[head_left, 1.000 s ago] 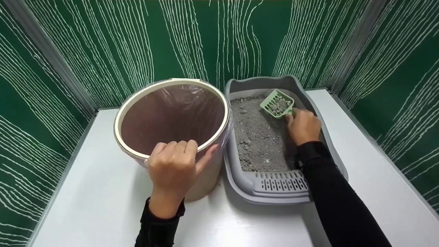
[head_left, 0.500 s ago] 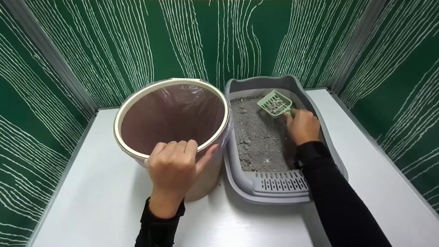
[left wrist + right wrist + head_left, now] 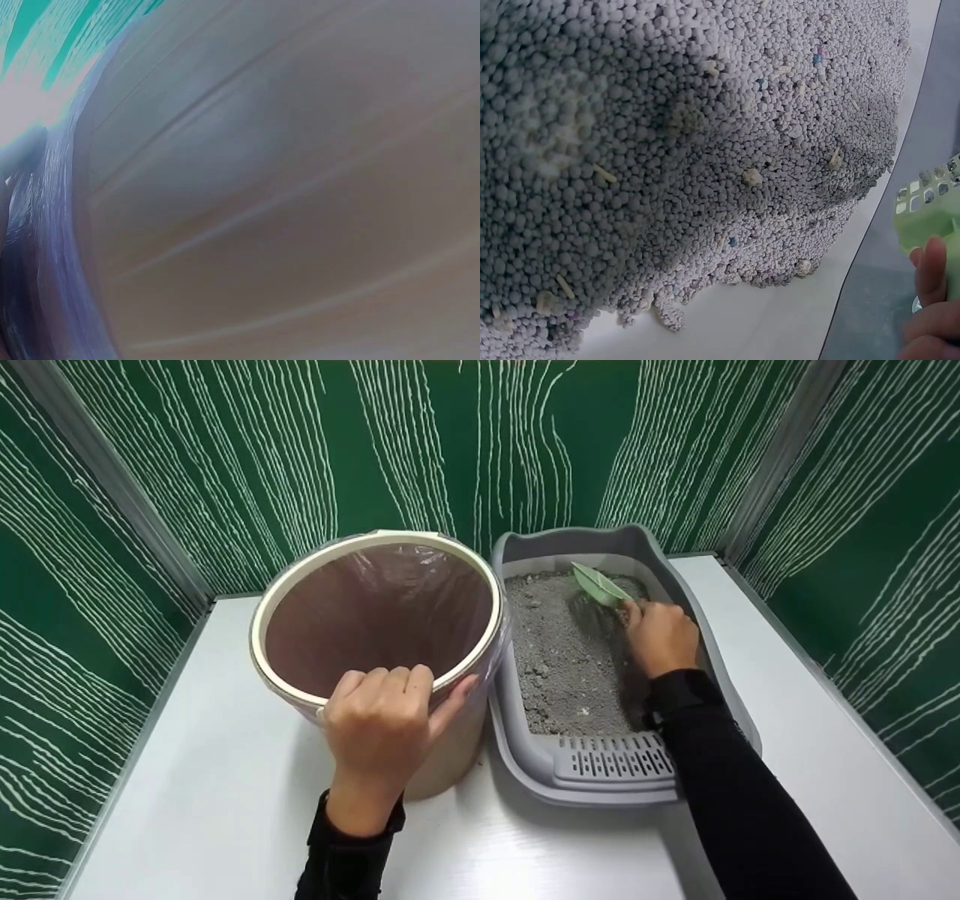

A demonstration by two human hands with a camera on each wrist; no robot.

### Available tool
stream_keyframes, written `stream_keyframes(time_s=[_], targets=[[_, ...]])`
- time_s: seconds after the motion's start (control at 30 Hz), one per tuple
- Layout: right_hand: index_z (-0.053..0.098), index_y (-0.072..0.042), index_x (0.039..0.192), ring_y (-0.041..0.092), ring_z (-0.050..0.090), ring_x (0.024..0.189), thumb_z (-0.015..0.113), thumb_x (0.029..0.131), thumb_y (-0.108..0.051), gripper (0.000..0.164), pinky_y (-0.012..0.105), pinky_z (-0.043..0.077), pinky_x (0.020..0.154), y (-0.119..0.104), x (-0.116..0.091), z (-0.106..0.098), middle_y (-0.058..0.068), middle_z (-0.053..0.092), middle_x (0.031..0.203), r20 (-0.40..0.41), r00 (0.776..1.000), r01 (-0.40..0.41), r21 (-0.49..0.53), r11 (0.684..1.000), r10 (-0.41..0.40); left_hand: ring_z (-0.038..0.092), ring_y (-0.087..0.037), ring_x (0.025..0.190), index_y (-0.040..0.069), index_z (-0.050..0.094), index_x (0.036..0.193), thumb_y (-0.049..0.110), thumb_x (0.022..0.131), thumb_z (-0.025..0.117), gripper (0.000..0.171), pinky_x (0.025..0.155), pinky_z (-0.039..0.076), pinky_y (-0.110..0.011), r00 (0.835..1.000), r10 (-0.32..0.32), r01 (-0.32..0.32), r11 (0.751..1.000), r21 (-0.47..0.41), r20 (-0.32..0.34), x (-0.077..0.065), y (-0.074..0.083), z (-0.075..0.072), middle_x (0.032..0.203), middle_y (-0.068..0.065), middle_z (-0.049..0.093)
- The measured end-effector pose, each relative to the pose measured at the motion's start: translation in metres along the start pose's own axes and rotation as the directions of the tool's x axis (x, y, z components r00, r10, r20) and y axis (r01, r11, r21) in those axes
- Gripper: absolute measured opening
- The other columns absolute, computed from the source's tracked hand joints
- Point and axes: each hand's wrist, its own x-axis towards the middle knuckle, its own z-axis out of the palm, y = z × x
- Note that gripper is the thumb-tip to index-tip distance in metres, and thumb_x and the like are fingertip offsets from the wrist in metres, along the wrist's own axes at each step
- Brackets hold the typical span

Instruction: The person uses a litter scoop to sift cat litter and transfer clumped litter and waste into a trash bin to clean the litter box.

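My left hand [image 3: 382, 727] grips the near rim of a round waste bin [image 3: 259, 637], its fingers over the edge and thumb along the outside. A thin clear bag [image 3: 405, 577] lines the bin. In the left wrist view the bin's ribbed outer wall [image 3: 300, 187] fills most of the picture. By its handle my right hand [image 3: 664, 637] holds a green slotted litter scoop [image 3: 598, 585], tipped onto its side over the far part of a grey litter box [image 3: 600, 791]. Dark grains show at the scoop's slots [image 3: 926, 191] in the right wrist view.
Grey granular litter [image 3: 559, 675] with scattered clumps covers the box floor; a pale bare patch [image 3: 735, 322] shows near its wall. Bin and box stand side by side on a white table [image 3: 210, 780]. Green panels [image 3: 465, 442] with white lines enclose the back and sides.
The scoop has turned from lying nearly flat with clumps visible to standing on its side. The right hand has shifted only slightly, while the left hand stays on the bin rim.
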Motion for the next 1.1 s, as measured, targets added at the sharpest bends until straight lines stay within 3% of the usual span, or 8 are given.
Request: stream_keyframes(time_s=[0.37, 0.6, 0.7, 0.8, 0.9, 1.1], targets=[[0.064, -0.002, 0.074, 0.054, 0.069, 0.082, 0.051, 0.106, -0.040, 0.051, 0.064, 0.049, 0.069, -0.0017, -0.0008, -0.0025, 0.032, 0.073, 0.092, -0.009, 1.000, 0.000, 0.005, 1.000, 0.000, 0.042, -0.021, 0.040, 0.013, 0.041, 0.056, 0.058, 0.090, 0.067, 0.062, 0.051, 0.030, -0.034, 1.000, 0.004, -0.004, 1.000, -0.002, -0.006, 0.0010, 0.0004, 0.0005, 0.046, -0.001, 0.039], [0.063, -0.003, 0.078, 0.054, 0.068, 0.084, 0.061, 0.102, -0.032, 0.038, 0.065, 0.046, 0.070, -0.0016, 0.0003, -0.0012, 0.030, 0.071, 0.088, -0.037, 0.999, 0.031, 0.011, 0.999, -0.030, 0.041, -0.021, 0.040, 0.013, 0.041, 0.057, 0.058, 0.091, 0.066, 0.062, 0.050, 0.030, -0.034, 1.000, 0.002, -0.002, 1.000, 0.001, -0.006, 0.0003, 0.0002, 0.0008, 0.046, -0.001, 0.039], [0.066, -0.001, 0.084, 0.054, 0.068, 0.087, 0.066, 0.099, -0.029, 0.032, 0.065, 0.047, 0.074, -0.0006, 0.0006, -0.0003, 0.029, 0.072, 0.092, -0.053, 0.998, 0.043, 0.024, 0.999, -0.042, 0.041, -0.022, 0.040, 0.013, 0.041, 0.057, 0.058, 0.091, 0.066, 0.062, 0.050, 0.030, -0.035, 1.000, 0.003, -0.003, 1.000, 0.003, -0.002, 0.0001, 0.0000, 0.0006, 0.046, -0.001, 0.039], [0.072, 0.001, 0.100, 0.052, 0.069, 0.092, 0.070, 0.097, -0.026, 0.027, 0.064, 0.049, 0.078, -0.0002, 0.0008, -0.0002, 0.028, 0.073, 0.101, -0.057, 0.997, 0.048, 0.050, 0.998, -0.045, 0.042, -0.022, 0.041, 0.013, 0.041, 0.057, 0.058, 0.091, 0.066, 0.062, 0.050, 0.030, -0.035, 1.000, 0.001, -0.001, 1.000, 0.002, 0.001, 0.0000, -0.0001, 0.0006, 0.046, -0.001, 0.040], [0.072, 0.002, 0.111, 0.051, 0.069, 0.096, 0.072, 0.095, -0.024, 0.031, 0.063, 0.050, 0.082, 0.0001, 0.0016, 0.0003, 0.027, 0.074, 0.107, -0.067, 0.997, 0.049, 0.076, 0.996, -0.044, 0.042, -0.023, 0.041, 0.013, 0.041, 0.057, 0.058, 0.091, 0.066, 0.062, 0.050, 0.030, -0.035, 1.000, -0.001, 0.001, 1.000, 0.002, -0.001, -0.0001, -0.0002, 0.0005, 0.046, -0.001, 0.040], [0.070, 0.006, 0.116, 0.052, 0.068, 0.102, 0.072, 0.095, -0.022, 0.034, 0.064, 0.051, 0.086, -0.0004, 0.0015, 0.0013, 0.030, 0.072, 0.113, -0.079, 0.996, 0.047, 0.084, 0.995, -0.040, 0.040, -0.021, 0.040, 0.013, 0.040, 0.057, 0.059, 0.090, 0.067, 0.062, 0.050, 0.030, -0.034, 1.000, 0.002, -0.002, 1.000, 0.005, -0.005, 0.0008, -0.0002, 0.0006, 0.046, -0.001, 0.039]])
